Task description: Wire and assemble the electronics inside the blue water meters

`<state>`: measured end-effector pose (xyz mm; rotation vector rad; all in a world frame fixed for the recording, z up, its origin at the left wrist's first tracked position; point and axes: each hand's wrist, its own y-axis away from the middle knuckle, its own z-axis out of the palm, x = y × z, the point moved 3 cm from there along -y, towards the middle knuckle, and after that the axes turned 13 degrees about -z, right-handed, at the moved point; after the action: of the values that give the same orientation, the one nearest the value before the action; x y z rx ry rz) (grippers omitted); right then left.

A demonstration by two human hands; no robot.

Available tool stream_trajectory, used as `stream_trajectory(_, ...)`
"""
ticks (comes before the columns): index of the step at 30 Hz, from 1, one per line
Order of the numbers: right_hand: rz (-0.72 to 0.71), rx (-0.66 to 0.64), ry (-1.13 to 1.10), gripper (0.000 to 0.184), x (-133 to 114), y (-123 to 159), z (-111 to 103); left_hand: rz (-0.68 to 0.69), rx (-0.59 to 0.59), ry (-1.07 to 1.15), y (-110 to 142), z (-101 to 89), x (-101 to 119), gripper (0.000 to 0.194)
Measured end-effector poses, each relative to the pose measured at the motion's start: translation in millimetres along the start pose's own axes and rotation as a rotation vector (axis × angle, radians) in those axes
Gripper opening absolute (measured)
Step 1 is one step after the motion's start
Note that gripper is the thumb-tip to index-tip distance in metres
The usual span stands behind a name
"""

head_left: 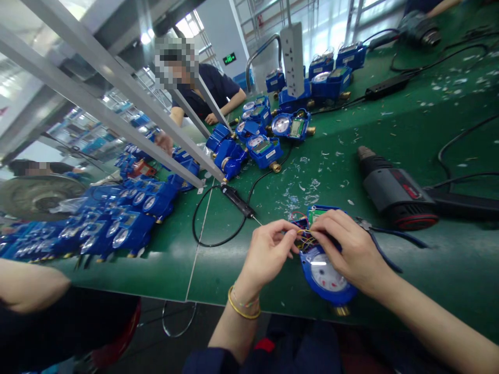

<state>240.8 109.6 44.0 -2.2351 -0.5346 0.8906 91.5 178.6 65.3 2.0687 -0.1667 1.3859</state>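
A blue water meter (326, 280) with a round white dial lies near the front edge of the green table (390, 135). Its top is open and shows a green circuit board (317, 212) and a bundle of coloured wires (305, 240). My left hand (268, 250) pinches those wires from the left, fingers closed. My right hand (349, 248) rests over the meter's open part, and its fingertips are pressed together on the same wires.
A grey electric drill (393, 189) lies right of the meter, blue-handled pliers (384, 240) beside my right hand. A soldering iron (238, 201) with a black cable lies to the left. Several blue meters (265, 135) crowd the back. A co-worker (210, 91) sits opposite.
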Motion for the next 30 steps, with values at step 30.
stream_trajectory(30, -0.036, 0.042, -0.005, 0.01, 3, 8, 1, -0.087, -0.001, 0.313, -13, 12.7, -17, 0.025)
